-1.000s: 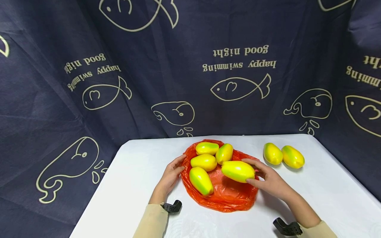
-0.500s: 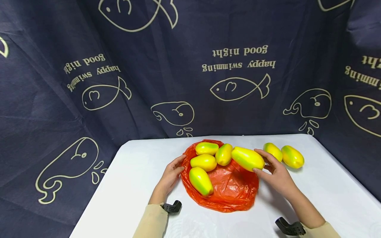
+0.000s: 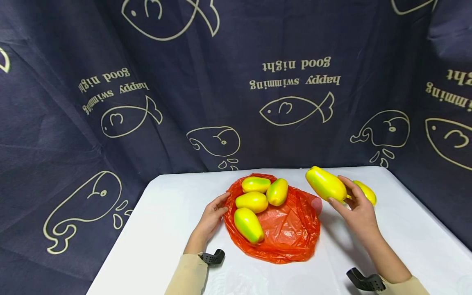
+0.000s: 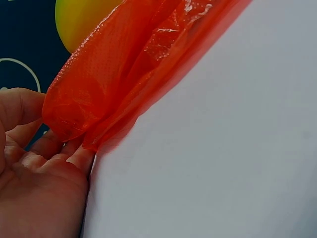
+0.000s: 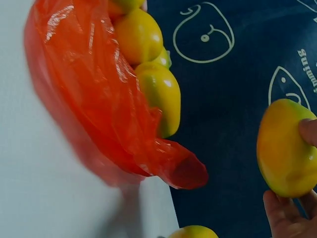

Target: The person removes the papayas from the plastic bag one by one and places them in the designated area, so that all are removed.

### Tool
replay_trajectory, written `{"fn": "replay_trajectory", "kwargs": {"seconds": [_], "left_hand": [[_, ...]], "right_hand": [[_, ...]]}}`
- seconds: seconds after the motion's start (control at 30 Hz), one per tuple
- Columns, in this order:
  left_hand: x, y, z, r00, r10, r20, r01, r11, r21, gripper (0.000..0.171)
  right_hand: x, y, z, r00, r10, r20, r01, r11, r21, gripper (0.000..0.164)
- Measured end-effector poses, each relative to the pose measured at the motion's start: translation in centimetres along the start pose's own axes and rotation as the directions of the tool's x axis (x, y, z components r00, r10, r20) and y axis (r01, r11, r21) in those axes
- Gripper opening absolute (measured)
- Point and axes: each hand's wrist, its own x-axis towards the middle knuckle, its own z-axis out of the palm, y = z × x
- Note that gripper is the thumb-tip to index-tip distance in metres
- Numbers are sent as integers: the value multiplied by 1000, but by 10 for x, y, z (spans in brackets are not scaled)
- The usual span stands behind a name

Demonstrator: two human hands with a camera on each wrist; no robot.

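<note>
My right hand holds a yellow-green papaya in the air, right of the bag and over the far part of the table. Thumb and fingers grip its near end; in the right wrist view the papaya is at the right edge. A red plastic bag lies spread with its mouth up, and several papayas rest in its left and far parts. At its left rim my left hand holds the plastic between its fingers.
Another papaya lies on the white table at the far right, partly behind my right hand. The bag's right rim sticks out in a loose flap. A dark blue fish-print curtain hangs behind the table.
My right hand has carried the papaya from over the bag up, away and to the right, now overlapping the papayas on the table. The left hand and bag have stayed put.
</note>
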Motion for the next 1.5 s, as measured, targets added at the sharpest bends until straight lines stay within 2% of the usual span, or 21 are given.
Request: {"fn": "replay_trajectory", "kwargs": {"seconds": [0.17, 0.33, 0.6, 0.8, 1.03, 1.33, 1.5], "left_hand": [[0, 0, 0, 1000, 0, -3, 0, 1000, 5, 55], [0, 0, 0, 1000, 8, 7, -8, 1000, 14, 54], [0, -1, -1, 1000, -4, -1, 4, 1000, 20, 55], [-1, -1, 0, 1000, -10, -8, 10, 1000, 15, 55], [0, 0, 0, 1000, -4, -9, 4, 1000, 13, 55], [0, 0, 0, 1000, -12, -8, 12, 1000, -4, 55], [1, -1, -1, 1000, -14, -4, 14, 1000, 0, 55]], "right_hand": [[3, 0, -7, 997, 35, -69, -35, 999, 1, 68], [6, 1, -12, 983, 104, -149, -99, 994, 36, 69], [12, 11, -20, 934, 229, -274, -211, 973, 92, 71], [13, 20, -29, 901, 271, -340, -254, 963, 95, 69], [14, 27, -37, 858, 343, -383, -331, 938, 97, 67], [15, 42, -45, 822, 372, -430, -368, 925, 98, 67], [17, 47, -52, 790, 419, -447, -423, 901, 96, 67]]}}
